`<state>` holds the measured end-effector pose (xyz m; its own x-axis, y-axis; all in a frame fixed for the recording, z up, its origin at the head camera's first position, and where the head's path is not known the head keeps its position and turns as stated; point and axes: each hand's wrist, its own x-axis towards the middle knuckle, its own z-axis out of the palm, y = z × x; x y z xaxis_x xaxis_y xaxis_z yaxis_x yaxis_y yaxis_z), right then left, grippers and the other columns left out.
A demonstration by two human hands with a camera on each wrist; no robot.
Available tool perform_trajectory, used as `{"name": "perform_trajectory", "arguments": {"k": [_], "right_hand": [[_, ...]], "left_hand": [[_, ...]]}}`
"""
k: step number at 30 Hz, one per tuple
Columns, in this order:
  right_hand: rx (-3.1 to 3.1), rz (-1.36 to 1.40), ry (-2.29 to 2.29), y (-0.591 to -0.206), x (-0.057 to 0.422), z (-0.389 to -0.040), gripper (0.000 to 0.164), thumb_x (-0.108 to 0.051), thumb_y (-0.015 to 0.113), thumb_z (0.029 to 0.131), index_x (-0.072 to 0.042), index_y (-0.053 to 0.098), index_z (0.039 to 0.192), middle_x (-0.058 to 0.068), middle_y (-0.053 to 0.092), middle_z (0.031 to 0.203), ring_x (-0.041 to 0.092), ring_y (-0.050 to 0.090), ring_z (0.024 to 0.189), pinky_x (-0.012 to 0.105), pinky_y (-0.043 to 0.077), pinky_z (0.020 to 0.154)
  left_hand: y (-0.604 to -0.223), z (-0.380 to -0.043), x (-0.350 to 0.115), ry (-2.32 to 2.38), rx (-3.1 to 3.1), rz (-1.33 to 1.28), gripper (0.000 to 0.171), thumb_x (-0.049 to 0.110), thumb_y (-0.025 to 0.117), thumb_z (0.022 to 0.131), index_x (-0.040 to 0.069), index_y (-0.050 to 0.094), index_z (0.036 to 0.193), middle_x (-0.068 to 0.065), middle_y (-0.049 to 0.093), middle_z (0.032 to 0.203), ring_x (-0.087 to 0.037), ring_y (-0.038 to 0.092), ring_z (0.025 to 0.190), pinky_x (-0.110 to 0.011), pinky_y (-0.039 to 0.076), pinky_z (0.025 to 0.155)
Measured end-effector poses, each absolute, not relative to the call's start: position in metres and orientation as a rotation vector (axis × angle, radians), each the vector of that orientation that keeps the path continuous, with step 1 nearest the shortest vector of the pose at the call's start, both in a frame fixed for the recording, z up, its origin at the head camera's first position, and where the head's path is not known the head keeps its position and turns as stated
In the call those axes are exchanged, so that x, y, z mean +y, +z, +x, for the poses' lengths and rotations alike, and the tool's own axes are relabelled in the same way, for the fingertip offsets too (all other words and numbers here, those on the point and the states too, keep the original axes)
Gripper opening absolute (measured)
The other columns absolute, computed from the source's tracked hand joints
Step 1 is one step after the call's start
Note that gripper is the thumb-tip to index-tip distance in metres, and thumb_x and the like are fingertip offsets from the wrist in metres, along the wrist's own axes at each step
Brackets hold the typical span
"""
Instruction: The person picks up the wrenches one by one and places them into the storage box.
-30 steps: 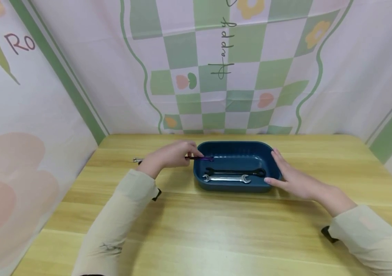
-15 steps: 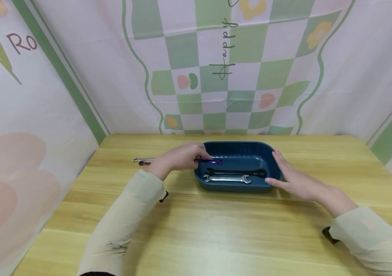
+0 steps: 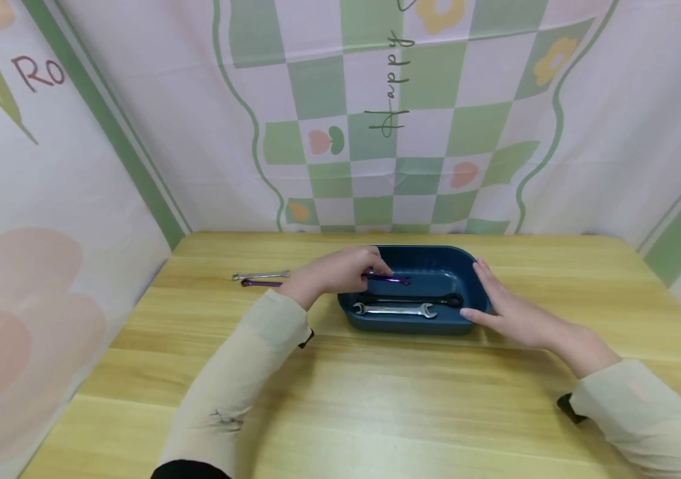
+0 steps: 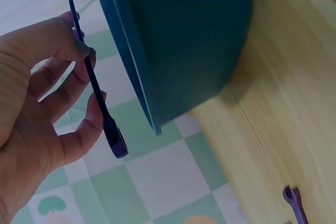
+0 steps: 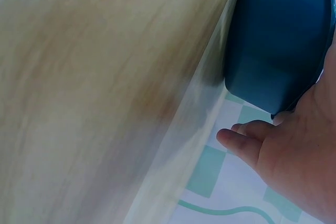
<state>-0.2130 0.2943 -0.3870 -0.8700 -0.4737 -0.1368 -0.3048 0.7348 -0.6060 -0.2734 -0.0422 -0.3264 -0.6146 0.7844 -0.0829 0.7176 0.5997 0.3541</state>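
Head view: left hand [image 3: 343,273] pinches one purple wrench [image 3: 397,280] over a blue tub [image 3: 412,327] containing one black wrench [image 3: 418,299] and one silver wrench [image 3: 394,310]; right hand [image 3: 510,314], fingers straight, rests on the tub's right end. Left wrist view: thumb and fingertips meet round the purple wrench's shaft. Right wrist view: right hand against the tub.

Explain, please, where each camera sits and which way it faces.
Head: worn on the head, facing forward and down at the tray; left hand, right hand, sleeves show.
Left wrist: on that wrist, facing its hand pinching a wrench.
Right wrist: on that wrist, facing its hand at the tray.
Both wrist views share tray, table and cloth.
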Motion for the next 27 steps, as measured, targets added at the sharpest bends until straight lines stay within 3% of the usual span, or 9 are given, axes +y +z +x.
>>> {"name": "perform_trajectory", "arguments": {"k": [9,27], "right_hand": [[2.661,-0.603,-0.843,-0.386,0.293,-0.212,0.1,-0.045,0.055,0.105,-0.009,-0.02,0.161,0.013,-0.026,0.165,0.055,0.001,0.148,0.073,0.013,0.113],[2.672,-0.606,-0.831,-0.386,0.293,-0.212,0.098,-0.043,0.055,0.106,-0.006,-0.018,0.161,0.015,-0.025,0.166,0.057,0.004,0.147,0.072,0.013,0.114]], "left_hand": [[-0.33,-0.277,-0.023,0.407,2.574,1.257,0.046,-0.01,0.061,0.092,0.009,0.07,0.132,-0.006,0.063,0.122,-0.015,0.058,0.103,-0.024,0.05,0.089],[-0.34,-0.282,0.008,0.345,2.626,1.262,0.044,-0.007,0.061,0.094,0.011,0.07,0.133,-0.005,0.063,0.119,-0.015,0.058,0.103,-0.022,0.049,0.087]]}}
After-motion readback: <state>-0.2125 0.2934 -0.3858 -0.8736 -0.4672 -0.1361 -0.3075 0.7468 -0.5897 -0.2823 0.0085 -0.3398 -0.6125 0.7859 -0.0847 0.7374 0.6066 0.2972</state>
